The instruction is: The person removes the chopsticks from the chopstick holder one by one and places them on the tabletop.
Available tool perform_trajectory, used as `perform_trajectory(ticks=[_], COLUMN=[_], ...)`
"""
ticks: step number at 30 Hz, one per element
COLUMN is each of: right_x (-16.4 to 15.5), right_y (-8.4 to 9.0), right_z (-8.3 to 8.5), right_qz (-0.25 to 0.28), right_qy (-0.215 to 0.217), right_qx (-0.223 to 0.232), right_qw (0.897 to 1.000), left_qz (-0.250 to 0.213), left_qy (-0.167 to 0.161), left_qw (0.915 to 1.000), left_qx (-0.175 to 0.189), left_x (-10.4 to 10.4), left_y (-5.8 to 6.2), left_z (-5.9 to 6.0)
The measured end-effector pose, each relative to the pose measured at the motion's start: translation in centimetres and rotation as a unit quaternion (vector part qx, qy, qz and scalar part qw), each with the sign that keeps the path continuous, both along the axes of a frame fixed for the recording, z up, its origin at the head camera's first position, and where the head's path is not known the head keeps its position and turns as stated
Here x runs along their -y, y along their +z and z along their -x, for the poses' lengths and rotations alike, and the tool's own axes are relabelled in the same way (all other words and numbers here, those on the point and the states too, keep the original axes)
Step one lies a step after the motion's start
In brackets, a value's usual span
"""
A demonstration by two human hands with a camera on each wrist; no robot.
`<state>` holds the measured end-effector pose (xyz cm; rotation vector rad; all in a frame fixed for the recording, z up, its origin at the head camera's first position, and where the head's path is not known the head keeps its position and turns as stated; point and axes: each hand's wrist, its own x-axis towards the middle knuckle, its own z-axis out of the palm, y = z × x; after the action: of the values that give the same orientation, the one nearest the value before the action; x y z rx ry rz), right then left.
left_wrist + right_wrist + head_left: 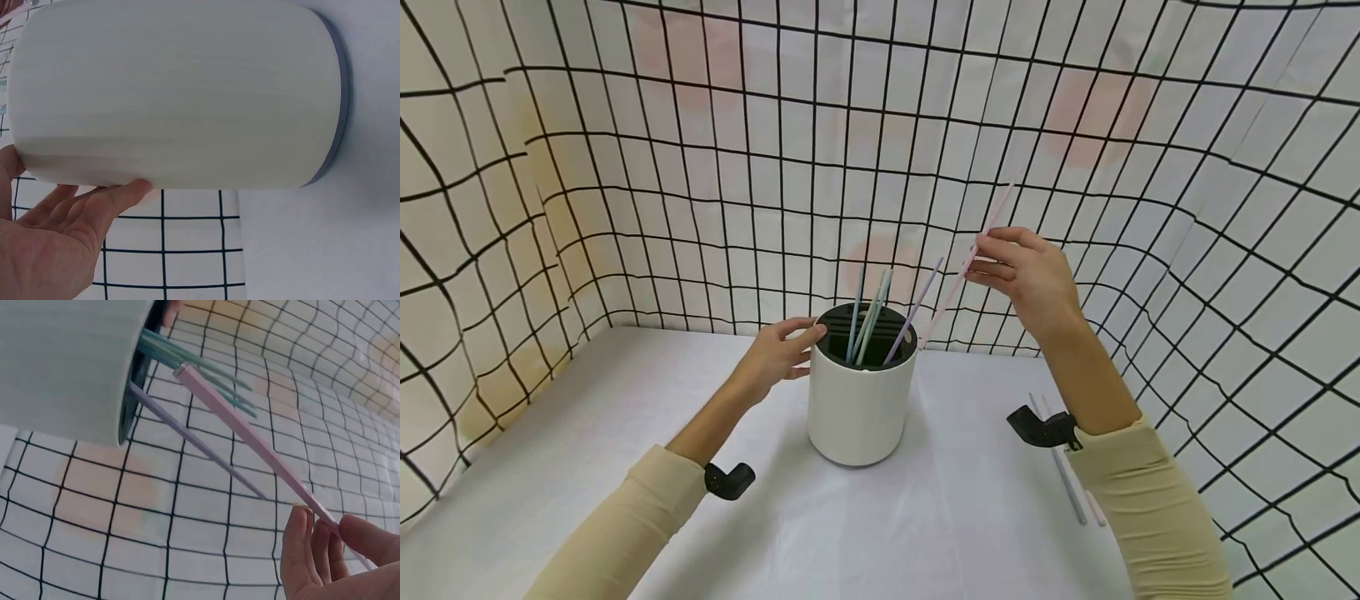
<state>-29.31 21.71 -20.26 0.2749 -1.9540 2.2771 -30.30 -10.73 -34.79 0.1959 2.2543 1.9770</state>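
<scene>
1. Two hands busy: right hand (pixel 1030 279) pinching pink straw (pixel 250 432), low tip just off holder rim.
2. Left hand (pixel 775 354), fingers relaxed, touching white straw holder (pixel 859 400).

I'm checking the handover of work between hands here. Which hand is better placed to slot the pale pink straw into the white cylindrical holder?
The right hand: it already pinches the pale pink straw, its lower end near the white cylindrical holder rim. The left hand only rests against the holder's side.
</scene>
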Motion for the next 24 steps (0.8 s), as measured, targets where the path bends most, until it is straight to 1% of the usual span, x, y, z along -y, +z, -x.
perform_trajectory(ticks=[2,6,11,14,18,20,24], right_x=[-0.8,-2.5,-4.8,-6.2,-8.1,-9.1,-11.1], right_y=[0.4,0.5,-0.3,-1.3,-3.0,-3.9,-6.1], right_z=[-0.1,0.0,0.7,1.0,1.6,2.1,3.0], right_qz=[0.016,0.023,-0.004,-0.025,-0.041,-0.044,-0.072], right_qy=[-0.005,-0.018,-0.04,-0.053,-0.062,-0.058,-0.044], right_qx=[0.0,0.01,0.023,0.033,0.061,0.085,0.129], right_qw=[1.0,1.0,0.999,0.998,0.995,0.994,0.988], left_qz=[0.0,0.002,0.004,0.003,0.005,0.005,0.004], left_qy=[-0.001,0.0,0.004,0.002,0.002,0.002,0.002], left_qw=[1.0,1.0,1.0,1.0,1.0,1.0,1.0], left_qx=[0.002,0.005,0.005,0.005,0.001,0.0,-0.001], left_x=[0.0,0.0,0.0,0.0,0.0,0.0,0.0], left_y=[0.0,-0.1,-0.2,-0.2,-0.1,-0.1,-0.1], left_z=[0.0,0.0,0.0,0.0,0.1,0.1,0.1])
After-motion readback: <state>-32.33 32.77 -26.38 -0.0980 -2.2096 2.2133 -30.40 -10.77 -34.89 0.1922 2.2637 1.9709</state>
